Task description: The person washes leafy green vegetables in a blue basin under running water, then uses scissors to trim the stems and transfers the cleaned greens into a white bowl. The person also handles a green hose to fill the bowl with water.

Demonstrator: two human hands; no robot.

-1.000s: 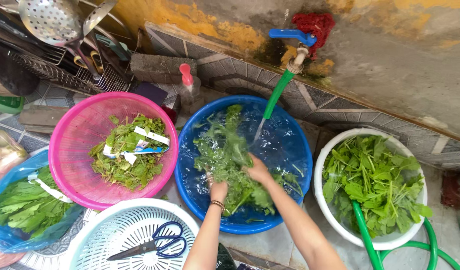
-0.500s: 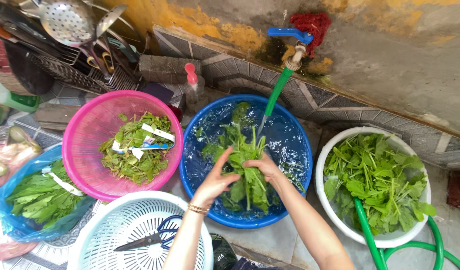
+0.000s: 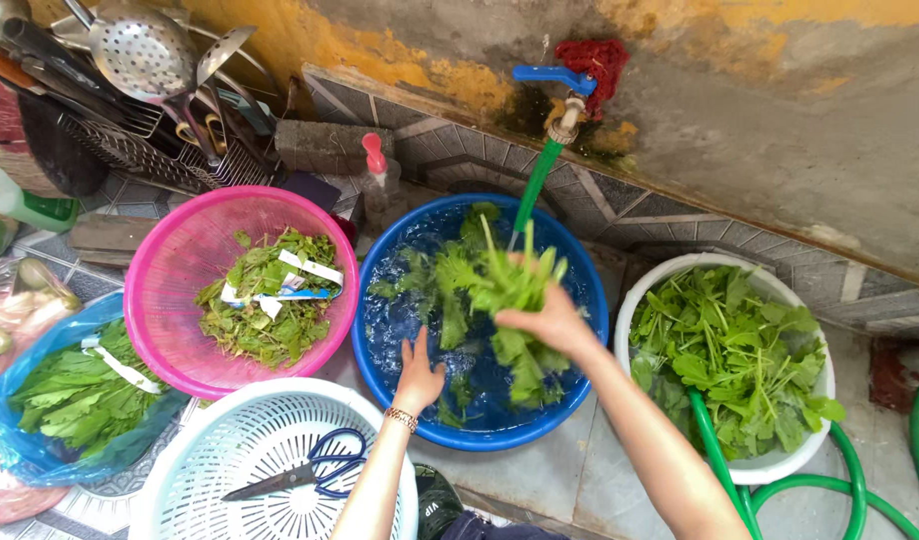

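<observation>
Over the blue basin [image 3: 380,340] in the middle, the right hand [image 3: 552,322] is clenched around a dripping bunch of greens [image 3: 505,285], lifted just above the water. The left hand [image 3: 418,372] sits open, fingers down in the water at the near rim, gripping nothing. Pink basin [image 3: 170,290] of trimmings to the left, white bowl [image 3: 810,440] of leaves on the right, scissors [image 3: 305,475] in the near white basket [image 3: 210,450].

left hand [image 3: 420,375] fingertips lost among wet greens [image 3: 455,320] | blue bag [image 3: 40,455] cut off at left edge | green hose [image 3: 840,490] runs out bottom right | pink basin's [image 3: 170,270] paper scraps too small to read
</observation>
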